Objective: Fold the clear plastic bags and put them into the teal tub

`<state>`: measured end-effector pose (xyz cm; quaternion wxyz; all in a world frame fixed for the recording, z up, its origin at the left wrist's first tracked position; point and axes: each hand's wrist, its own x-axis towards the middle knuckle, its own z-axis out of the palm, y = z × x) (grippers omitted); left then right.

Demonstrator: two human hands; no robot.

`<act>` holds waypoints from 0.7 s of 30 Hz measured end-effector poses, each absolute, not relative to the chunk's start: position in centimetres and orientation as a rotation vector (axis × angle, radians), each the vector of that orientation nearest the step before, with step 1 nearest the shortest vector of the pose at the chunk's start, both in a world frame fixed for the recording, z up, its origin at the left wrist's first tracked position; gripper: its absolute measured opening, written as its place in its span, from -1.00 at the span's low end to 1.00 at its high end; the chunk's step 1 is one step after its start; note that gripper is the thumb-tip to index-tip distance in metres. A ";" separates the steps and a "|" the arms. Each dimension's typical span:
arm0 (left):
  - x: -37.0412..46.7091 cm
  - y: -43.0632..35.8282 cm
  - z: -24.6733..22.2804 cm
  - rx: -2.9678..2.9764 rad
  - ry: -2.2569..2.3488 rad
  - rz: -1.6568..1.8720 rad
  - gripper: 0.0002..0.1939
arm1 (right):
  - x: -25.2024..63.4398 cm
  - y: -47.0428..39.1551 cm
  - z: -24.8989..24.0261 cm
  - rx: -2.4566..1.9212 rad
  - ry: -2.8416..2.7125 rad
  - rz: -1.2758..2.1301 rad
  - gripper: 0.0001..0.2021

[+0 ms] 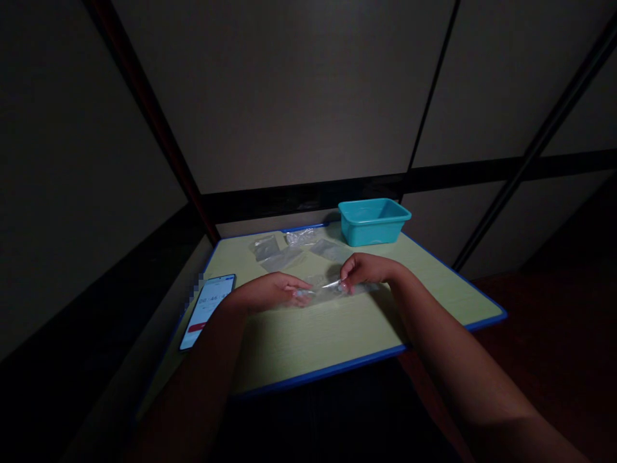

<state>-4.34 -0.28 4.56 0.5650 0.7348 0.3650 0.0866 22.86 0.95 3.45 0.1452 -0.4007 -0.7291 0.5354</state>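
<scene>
A clear plastic bag (326,287) stretches between my two hands, just above or on the middle of the table. My left hand (272,289) has its fingers closed on the bag's left side, though the fingertips are partly blurred. On the other side, my right hand (362,269) pinches the bag between bent fingers and thumb. Light glints off the plastic between the hands. Beyond them lie several more clear plastic bags, among them a flat bag (283,258), a crumpled bag (299,237) and another flat bag (328,249).
A turquoise plastic basket (373,233) stands at the back right of the pale yellow table (308,347), which has a blue edge. Near the left edge lies a phone (208,308) with a timer on its lit screen, partly behind my left forearm. Panelled doors (299,96) rise behind the table.
</scene>
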 end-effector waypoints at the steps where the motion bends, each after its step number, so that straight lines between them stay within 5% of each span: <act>1: -4.3 -0.4 4.6 1.730 0.849 0.180 -0.56 | 22.9 0.9 3.5 -1.148 -2.101 1.558 -0.75; 21: -3.5 0.2 3.9 1.713 1.114 0.393 -0.78 | 23.8 1.9 2.6 -1.519 -2.272 0.903 -0.77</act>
